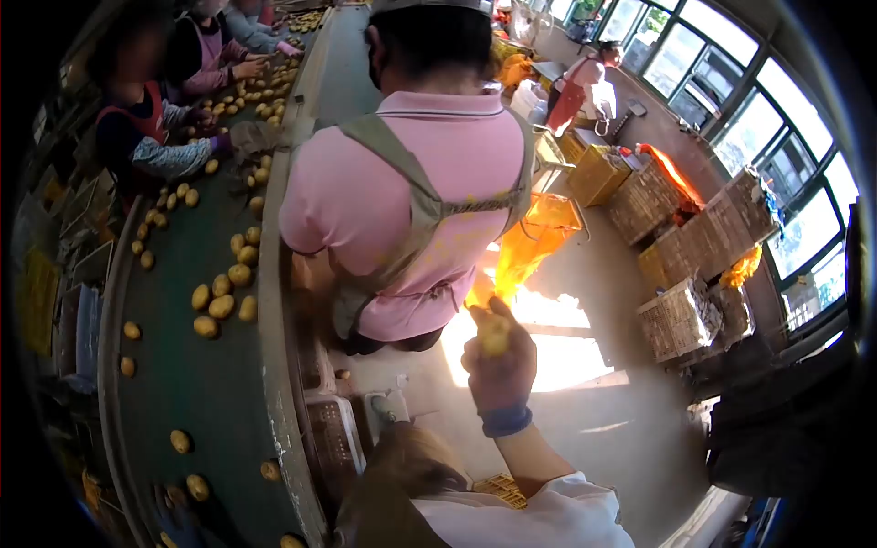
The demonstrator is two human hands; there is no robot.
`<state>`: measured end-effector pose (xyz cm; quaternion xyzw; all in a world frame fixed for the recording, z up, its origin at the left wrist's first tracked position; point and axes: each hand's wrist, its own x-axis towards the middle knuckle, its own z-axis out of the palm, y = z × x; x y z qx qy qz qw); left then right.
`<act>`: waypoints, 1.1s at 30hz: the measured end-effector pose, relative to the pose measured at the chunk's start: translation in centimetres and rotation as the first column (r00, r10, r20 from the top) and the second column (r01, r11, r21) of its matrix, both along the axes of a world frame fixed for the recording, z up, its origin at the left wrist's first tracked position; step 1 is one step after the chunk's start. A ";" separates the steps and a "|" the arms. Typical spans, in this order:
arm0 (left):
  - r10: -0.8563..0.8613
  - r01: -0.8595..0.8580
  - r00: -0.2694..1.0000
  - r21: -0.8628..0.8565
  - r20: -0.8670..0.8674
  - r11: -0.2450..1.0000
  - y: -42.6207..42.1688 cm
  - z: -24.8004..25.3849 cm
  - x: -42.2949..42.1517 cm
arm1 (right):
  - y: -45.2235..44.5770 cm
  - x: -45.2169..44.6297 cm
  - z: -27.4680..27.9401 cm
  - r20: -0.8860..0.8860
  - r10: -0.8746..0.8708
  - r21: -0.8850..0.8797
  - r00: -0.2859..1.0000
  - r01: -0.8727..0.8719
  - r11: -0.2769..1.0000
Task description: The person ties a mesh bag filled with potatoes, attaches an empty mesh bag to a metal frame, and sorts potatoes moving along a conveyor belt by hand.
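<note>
My right hand (505,365), in a work glove with a blue cuff, is raised over the floor to the right of the conveyor. Its fingers are closed around a yellowish potato (494,335). Low in the left corner, my left hand (181,522) is over the green conveyor belt (174,393), dark and partly cut off by the frame. Close beside its fingers lies a potato (197,487); whether the hand grips anything is too dim to see. More loose potatoes (221,306) lie scattered along the belt.
A person in a pink shirt (438,183) stands directly ahead by the belt's metal edge (279,402). Several co-workers (151,137) sort across the belt. An orange mesh bag (537,233) hangs on a stand at right. Stacked crates (703,219) line the windows; a plastic basket (336,434) stands below.
</note>
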<state>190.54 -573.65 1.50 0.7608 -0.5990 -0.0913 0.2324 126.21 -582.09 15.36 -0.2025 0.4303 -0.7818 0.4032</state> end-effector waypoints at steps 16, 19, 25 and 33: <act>-0.252 0.245 0.937 0.060 0.242 0.968 -10.4 13.4 -10.3 | -15.1 -33.4 4.3 -0.612 -0.319 0.039 0.723 0.431 0.901; -0.292 0.275 0.932 0.103 0.217 0.956 -9.3 10.9 -8.0 | -12.5 -28.5 -6.7 -0.578 -0.080 0.395 0.812 0.364 0.843; 0.082 -0.090 0.995 0.164 0.056 0.982 -1.5 4.1 -8.1 | -1.2 -15.9 -35.1 -0.425 0.905 0.905 0.013 0.028 0.425; 0.439 -0.508 0.858 0.302 0.268 0.807 1.4 12.3 -19.2 | -11.6 -1.0 -16.3 -0.204 0.963 0.868 0.175 -0.422 0.260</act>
